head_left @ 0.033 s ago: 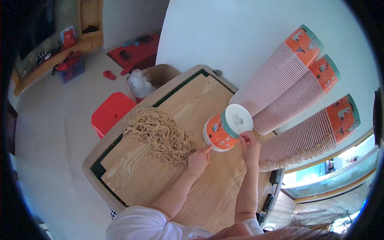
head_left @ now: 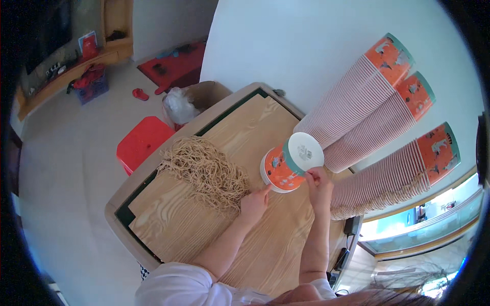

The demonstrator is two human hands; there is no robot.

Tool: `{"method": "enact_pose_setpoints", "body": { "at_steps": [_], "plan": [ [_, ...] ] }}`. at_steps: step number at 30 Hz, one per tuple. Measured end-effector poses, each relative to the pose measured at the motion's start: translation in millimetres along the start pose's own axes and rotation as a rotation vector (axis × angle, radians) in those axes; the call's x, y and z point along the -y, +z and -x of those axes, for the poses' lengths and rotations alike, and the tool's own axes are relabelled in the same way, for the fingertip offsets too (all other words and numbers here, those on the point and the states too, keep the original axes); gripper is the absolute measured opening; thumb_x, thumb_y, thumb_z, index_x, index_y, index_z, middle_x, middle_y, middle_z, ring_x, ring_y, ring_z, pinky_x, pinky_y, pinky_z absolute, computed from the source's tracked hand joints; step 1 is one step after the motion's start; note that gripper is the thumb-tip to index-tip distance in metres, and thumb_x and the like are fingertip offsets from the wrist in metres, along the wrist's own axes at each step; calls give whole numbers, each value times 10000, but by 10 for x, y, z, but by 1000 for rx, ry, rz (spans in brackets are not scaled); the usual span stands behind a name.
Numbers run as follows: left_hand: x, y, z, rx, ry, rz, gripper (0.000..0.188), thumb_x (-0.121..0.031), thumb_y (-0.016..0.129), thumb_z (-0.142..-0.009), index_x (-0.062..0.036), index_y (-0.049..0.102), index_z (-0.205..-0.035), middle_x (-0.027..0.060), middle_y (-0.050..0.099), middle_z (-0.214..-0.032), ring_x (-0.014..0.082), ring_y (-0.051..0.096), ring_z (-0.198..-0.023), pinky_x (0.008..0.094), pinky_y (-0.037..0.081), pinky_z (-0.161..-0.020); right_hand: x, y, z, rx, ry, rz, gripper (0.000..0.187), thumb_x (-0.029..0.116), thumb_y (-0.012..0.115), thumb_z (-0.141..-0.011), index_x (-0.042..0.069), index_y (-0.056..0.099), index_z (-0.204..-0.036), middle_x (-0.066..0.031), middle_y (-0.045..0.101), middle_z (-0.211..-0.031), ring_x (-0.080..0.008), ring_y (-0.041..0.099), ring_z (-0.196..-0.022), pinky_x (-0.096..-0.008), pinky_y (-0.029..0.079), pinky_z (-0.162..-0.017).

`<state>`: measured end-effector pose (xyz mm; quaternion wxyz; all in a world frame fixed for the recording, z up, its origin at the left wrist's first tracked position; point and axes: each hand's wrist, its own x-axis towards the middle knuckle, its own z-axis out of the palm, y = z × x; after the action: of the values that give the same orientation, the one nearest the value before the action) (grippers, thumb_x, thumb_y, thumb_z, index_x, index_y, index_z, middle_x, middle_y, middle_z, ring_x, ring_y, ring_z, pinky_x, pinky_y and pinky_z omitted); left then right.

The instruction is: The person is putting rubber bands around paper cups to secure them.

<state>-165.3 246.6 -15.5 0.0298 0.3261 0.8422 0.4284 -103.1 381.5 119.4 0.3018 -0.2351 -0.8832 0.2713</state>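
So the right hand (head_left: 319, 184) has its fingers pinched on the base end of an orange paper cup (head_left: 286, 167), which lies tipped on its side a bit right of frame centre, white bottom facing up at the camera. The left hand (head_left: 253, 202) sits just below-left of it, fingers loosely curled, index tip touching the cup's rim, holding nothing. Just left of that hand is a heap of tan rubber bands (head_left: 204, 171) on the wooden surface (head_left: 265, 255). Three long stacks of cups (head_left: 367, 122) lean along the right side.
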Motion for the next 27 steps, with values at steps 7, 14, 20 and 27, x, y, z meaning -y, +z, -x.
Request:
{"method": "enact_pose_setpoints", "body": {
  "at_steps": [7,14,20,27],
  "plan": [
    [78,68,-14,126,24,-117,472,-212,489,-826,-268,393,-1285,93,586,-803,242,607,-610,387,482,-476,104,112,-134,14,-112,-34,78,35,596,-783,0,543,-829,-89,567,-679,-147,558,-625,-261,448,-596],
    [48,64,-16,62,38,-138,531,-181,527,-791,-290,385,-1291,104,566,-724,254,579,-547,387,467,-447,70,142,-213,25,-86,-81,78,45,592,-789,2,539,-828,-76,555,-676,-127,545,-619,-252,438,-582],
    [58,37,-59,122,36,-205,600,-251,542,-802,-305,288,-1342,115,552,-759,247,606,-579,382,493,-480,39,142,-238,7,-105,-66,75,41,595,-787,7,543,-830,-73,554,-672,-104,538,-620,-243,436,-579],
    [119,103,-67,73,24,-187,570,-229,505,-812,-299,299,-1339,102,554,-759,232,601,-561,384,485,-463,275,29,-259,-22,-58,-140,38,8,564,-812,1,540,-840,-8,529,-711,-63,490,-655,-203,410,-613]
  ]
}}
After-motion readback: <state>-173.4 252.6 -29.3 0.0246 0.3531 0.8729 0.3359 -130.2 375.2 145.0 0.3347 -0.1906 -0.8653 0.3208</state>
